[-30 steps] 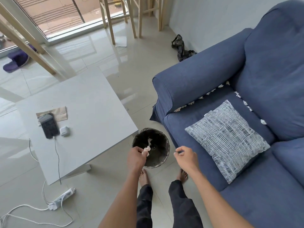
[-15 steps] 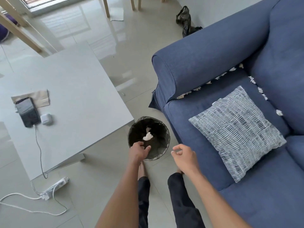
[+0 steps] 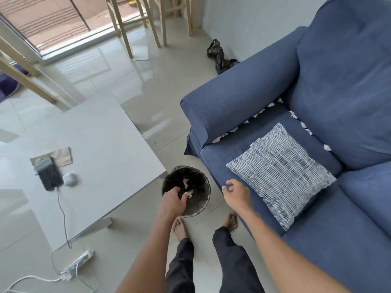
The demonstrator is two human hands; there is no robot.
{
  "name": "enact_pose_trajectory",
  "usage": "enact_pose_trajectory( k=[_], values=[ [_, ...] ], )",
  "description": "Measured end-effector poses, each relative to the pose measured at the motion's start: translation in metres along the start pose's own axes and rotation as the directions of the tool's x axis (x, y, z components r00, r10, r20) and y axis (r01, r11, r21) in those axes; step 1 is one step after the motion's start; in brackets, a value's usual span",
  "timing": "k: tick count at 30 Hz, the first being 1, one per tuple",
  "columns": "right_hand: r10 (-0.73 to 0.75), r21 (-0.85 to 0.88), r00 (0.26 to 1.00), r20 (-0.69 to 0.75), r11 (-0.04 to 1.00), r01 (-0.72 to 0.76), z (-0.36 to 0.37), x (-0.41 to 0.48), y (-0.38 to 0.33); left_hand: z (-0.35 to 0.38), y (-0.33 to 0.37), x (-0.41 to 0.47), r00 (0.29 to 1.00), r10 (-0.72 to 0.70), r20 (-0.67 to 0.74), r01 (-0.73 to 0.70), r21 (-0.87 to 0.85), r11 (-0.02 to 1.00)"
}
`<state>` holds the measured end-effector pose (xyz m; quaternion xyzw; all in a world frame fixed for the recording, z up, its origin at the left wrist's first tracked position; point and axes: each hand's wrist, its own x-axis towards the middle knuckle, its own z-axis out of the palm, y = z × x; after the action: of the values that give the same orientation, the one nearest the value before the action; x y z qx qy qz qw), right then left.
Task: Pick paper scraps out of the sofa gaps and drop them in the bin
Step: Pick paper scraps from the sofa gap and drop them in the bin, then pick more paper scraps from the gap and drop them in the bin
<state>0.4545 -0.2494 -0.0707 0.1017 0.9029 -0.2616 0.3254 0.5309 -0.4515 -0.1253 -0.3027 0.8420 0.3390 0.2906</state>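
A round black bin (image 3: 202,208) stands on the floor between the white table and the blue sofa (image 3: 330,87). White paper scraps (image 3: 186,182) lie inside it. My left hand (image 3: 172,203) hovers over the bin's near rim, fingers spread and empty. My right hand (image 3: 237,194) hangs loosely curled by the seat cushion's front edge, holding nothing. More white scraps (image 3: 233,130) line the gap along the armrest, and others (image 3: 304,125) sit in the gap under the back cushion.
A striped grey cushion (image 3: 281,172) lies on the sofa seat. The white table (image 3: 101,149) at left carries a phone (image 3: 48,174) on a cable and a small white case (image 3: 69,179). A power strip (image 3: 78,263) lies on the tiled floor. My bare feet stand behind the bin.
My left hand held a scrap over the bin, then opened, and the scrap now lies inside. The right hand drifted slightly toward the sofa. The view tilted down and back up.
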Motion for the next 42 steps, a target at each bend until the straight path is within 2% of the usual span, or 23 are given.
enact_pose_trajectory(
  k=[4,9,14,22,29,35,40,42],
  values=[
    [-0.037,0.012,0.999,-0.025,0.999,0.037,-0.036,0.002,-0.014,-0.032,0.046,-0.016,0.986,0.156,-0.061,-0.147,0.140,0.979],
    [-0.069,0.032,0.995,-0.075,0.997,0.072,-0.088,0.017,-0.006,-0.047,0.107,-0.024,0.971,0.226,-0.083,-0.202,0.233,0.951],
    [-0.039,0.050,0.994,-0.098,0.998,0.044,-0.148,0.037,0.041,-0.026,0.171,-0.025,0.962,0.269,-0.037,-0.246,0.301,0.921],
    [0.086,0.164,0.986,-0.141,0.985,-0.062,-0.242,0.077,0.148,0.042,0.297,-0.005,0.922,0.379,0.076,-0.377,0.392,0.839],
    [0.263,0.289,0.930,-0.258,0.939,-0.185,-0.304,0.117,0.229,0.093,0.408,0.019,0.854,0.479,0.206,-0.515,0.469,0.717],
    [0.383,0.374,0.891,-0.243,0.885,-0.279,-0.318,0.174,0.271,0.158,0.487,0.073,0.817,0.517,0.256,-0.570,0.491,0.659],
    [0.457,0.445,0.849,-0.266,0.839,-0.312,-0.299,0.269,0.311,0.235,0.545,0.169,0.802,0.548,0.237,-0.590,0.451,0.669],
    [0.490,0.468,0.832,-0.260,0.818,-0.335,-0.288,0.314,0.331,0.270,0.560,0.208,0.789,0.570,0.228,-0.601,0.479,0.640]
  ],
)
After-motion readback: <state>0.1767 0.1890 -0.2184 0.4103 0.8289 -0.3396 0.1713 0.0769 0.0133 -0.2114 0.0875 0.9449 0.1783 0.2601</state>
